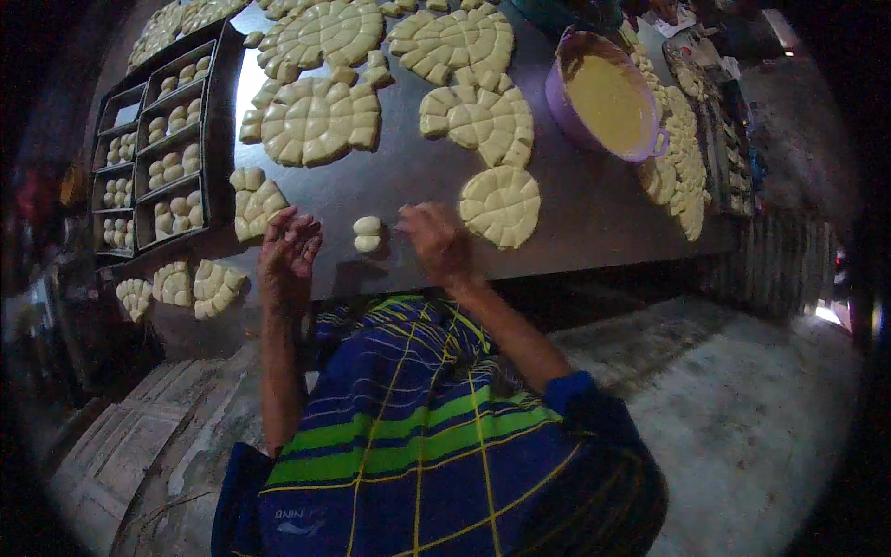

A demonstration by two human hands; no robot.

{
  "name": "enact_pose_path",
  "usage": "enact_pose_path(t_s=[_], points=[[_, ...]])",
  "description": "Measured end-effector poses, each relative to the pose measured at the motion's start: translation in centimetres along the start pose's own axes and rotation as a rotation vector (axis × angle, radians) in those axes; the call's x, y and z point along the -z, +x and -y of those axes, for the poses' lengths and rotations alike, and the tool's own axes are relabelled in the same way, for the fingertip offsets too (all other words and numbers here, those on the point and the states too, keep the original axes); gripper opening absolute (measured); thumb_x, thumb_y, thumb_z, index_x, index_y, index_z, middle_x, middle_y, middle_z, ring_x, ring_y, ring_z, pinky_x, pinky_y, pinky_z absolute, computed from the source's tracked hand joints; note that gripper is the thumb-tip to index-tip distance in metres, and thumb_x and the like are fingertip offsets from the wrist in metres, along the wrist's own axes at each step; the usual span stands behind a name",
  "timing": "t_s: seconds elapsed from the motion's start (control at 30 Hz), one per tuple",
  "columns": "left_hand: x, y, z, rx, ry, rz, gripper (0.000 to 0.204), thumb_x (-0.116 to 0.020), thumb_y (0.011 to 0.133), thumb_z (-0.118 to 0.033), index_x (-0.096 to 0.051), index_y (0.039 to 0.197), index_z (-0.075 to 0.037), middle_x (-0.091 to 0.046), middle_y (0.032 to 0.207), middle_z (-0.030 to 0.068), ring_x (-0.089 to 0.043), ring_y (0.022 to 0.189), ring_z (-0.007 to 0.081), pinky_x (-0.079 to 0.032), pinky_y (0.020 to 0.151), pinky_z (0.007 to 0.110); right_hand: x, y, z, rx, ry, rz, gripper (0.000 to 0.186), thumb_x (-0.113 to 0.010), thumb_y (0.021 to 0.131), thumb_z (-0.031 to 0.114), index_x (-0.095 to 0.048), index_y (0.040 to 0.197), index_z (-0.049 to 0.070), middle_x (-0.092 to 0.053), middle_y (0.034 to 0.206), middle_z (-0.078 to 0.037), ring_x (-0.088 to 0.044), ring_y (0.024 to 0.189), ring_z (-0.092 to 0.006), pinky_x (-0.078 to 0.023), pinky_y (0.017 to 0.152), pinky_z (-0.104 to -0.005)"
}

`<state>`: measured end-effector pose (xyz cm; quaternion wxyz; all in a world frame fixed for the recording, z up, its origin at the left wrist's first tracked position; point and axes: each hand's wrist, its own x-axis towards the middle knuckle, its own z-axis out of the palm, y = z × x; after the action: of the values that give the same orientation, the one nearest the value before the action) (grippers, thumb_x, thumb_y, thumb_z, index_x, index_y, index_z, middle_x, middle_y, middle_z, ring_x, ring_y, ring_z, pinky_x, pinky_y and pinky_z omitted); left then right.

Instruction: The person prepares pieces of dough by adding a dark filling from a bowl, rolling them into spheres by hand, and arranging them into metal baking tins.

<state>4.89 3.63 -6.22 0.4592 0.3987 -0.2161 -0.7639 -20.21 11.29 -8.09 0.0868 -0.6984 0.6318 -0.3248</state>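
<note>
Two small pale dough balls (368,234) sit touching, one behind the other, on the dark metal table (399,158) near its front edge. To their left is my left hand (290,249), raised with loosely bent fingers apart and nothing in it. My right hand (434,241) hovers just right of the balls, fingers reaching toward them, empty. Beside my left hand lies a cut slab of dough (257,202). A round of dough scored into pieces (499,206) lies just beyond my right hand.
Dark divided baking pans (139,191) holding dough balls stand on the left. More scored dough rounds (320,121) cover the far table. A purple tub (562,97) of yellowish mixture stands at right, beside heaped dough pieces (682,162). Small dough wedges (216,288) lie at the front left.
</note>
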Motion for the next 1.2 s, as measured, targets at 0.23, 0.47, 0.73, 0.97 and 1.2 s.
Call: enact_pose_path(t_s=[0.23, 0.47, 0.73, 0.97, 1.2], points=[[-2.9, 1.1, 0.8, 0.047, 0.043, 0.017, 0.039, -0.063, 0.087, -0.014, -0.053, 0.124, -0.004, -0.063, 0.113, 0.0097, -0.061, 0.108, 0.0221, -0.046, 0.098, 0.038, 2.9, 5.4, -10.2, 0.074, -0.272, -0.059, 0.032, -0.055, 0.08, -0.001, -0.065, 0.11, 0.003, -0.063, 0.096, -0.015, -0.059, 0.098, -0.0343, -0.05, 0.088, -0.0431], [-7.8, 0.9, 0.8, 0.003, 0.192, 0.101, 0.04, -0.06, 0.091, -0.015, -0.049, 0.128, -0.006, -0.057, 0.118, 0.0099, -0.055, 0.115, 0.0235, -0.042, 0.101, 0.038, 0.1, 11.5, -15.2, 0.239, -0.333, 0.072, 0.035, -0.061, 0.079, 0.002, -0.064, 0.114, 0.006, -0.061, 0.109, -0.013, -0.06, 0.095, -0.0314, -0.051, 0.085, -0.0394], [-10.8, 0.8, 3.3, -0.121, 0.283, -0.017, 0.032, -0.062, 0.091, -0.015, -0.056, 0.12, -0.004, -0.061, 0.117, 0.0099, -0.059, 0.111, 0.0226, -0.045, 0.097, 0.039, 1.6, 9.4, -8.7, -0.183, 0.864, 0.072, 0.018, -0.067, 0.091, 0.014, -0.063, 0.104, 0.003, -0.067, 0.09, -0.007, -0.067, 0.09, -0.0178, -0.056, 0.08, -0.0344], [-18.4, 0.4, 5.4, -1.197, 1.366, 0.065, 0.032, -0.067, 0.087, -0.014, -0.06, 0.118, -0.005, -0.06, 0.125, 0.0126, -0.058, 0.114, 0.0281, -0.046, 0.098, 0.039, 3.2, 2.8, -3.4, -0.503, 1.503, -0.01, 0.037, -0.053, 0.1, 0.037, -0.061, 0.105, 0.001, -0.062, 0.117, -0.012, -0.064, 0.097, -0.0171, -0.053, 0.088, -0.0379], [-23.6, 0.9, 8.4, -1.13, 1.14, 0.419, 0.01, -0.066, 0.085, -0.015, -0.068, 0.083, -0.005, -0.069, 0.085, 0.0093, -0.067, 0.078, 0.0297, -0.054, 0.079, 0.041, 12.1, 3.2, -3.9, -0.179, 1.202, 0.166, 0.052, -0.043, 0.101, 0.05, -0.063, 0.099, 0.002, -0.062, 0.103, -0.009, -0.059, 0.096, -0.0179, -0.048, 0.086, -0.0349]])
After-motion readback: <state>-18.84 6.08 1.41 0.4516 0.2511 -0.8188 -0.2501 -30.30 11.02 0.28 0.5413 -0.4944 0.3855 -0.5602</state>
